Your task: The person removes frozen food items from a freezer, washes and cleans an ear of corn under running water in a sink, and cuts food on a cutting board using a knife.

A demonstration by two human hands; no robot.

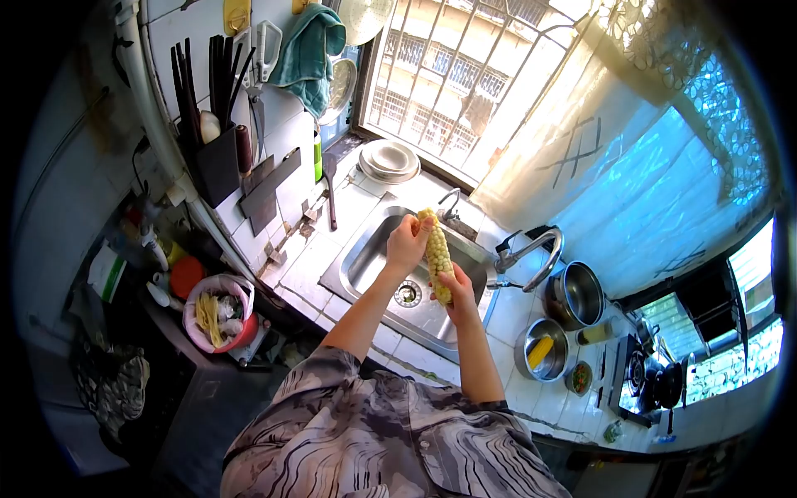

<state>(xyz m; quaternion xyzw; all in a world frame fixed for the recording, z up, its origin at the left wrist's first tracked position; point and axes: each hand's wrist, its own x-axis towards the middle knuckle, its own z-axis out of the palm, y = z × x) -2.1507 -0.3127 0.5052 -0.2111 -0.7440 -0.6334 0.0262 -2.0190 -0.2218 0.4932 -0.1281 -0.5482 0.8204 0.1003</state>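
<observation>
Over the steel sink (365, 264) I hold a pale yellow corn cob (437, 253), its husk off and its kernels showing. My left hand (408, 242) is closed around the cob's upper end, the thumb along its side. Lower down, my right hand (455, 292) grips the other end. The cob is tilted, its far end leaning slightly left. Beneath my hands the sink's drain (408, 293) is visible, with small green bits in it.
Right of the sink stand a faucet (544, 257), a steel bowl (531, 365) holding yellow corn (540, 352), a deeper steel pot (576, 295) and a gas stove (635, 373). Plates (388, 162) are stacked behind. A lined bin (241, 332) with husks is at lower left.
</observation>
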